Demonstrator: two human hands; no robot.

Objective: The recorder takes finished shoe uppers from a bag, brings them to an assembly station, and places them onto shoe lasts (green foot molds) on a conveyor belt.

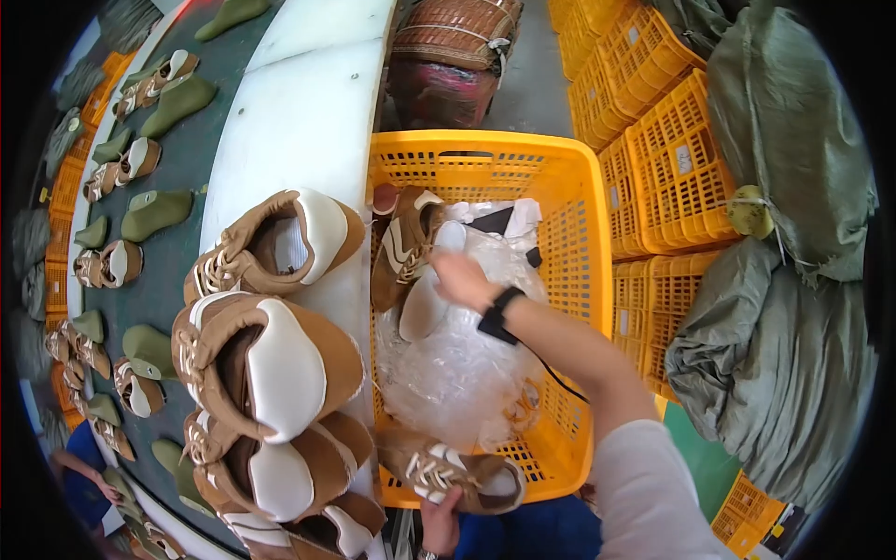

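Note:
My left hand (441,525) grips a brown and white lace-up sneaker (457,474) at the near end of a yellow plastic basket (485,140). Reaching over the basket, my right hand (462,280) has its fingers closed on a pale, flat insole (425,310); its ends show on both sides of the hand. Another brown sneaker (406,238) lies on its side in the basket, just left of that hand. Crumpled clear plastic (448,378) fills much of the basket beneath.
More sneakers (271,364) stand piled on a white ledge (289,121) left of the basket. Beyond it, a dark green conveyor (177,243) carries green shoe lasts (154,215) and shoes. Yellow crates (686,154) and grey-green sacks (793,140) line the right. Another person's arm (84,471) shows lower left.

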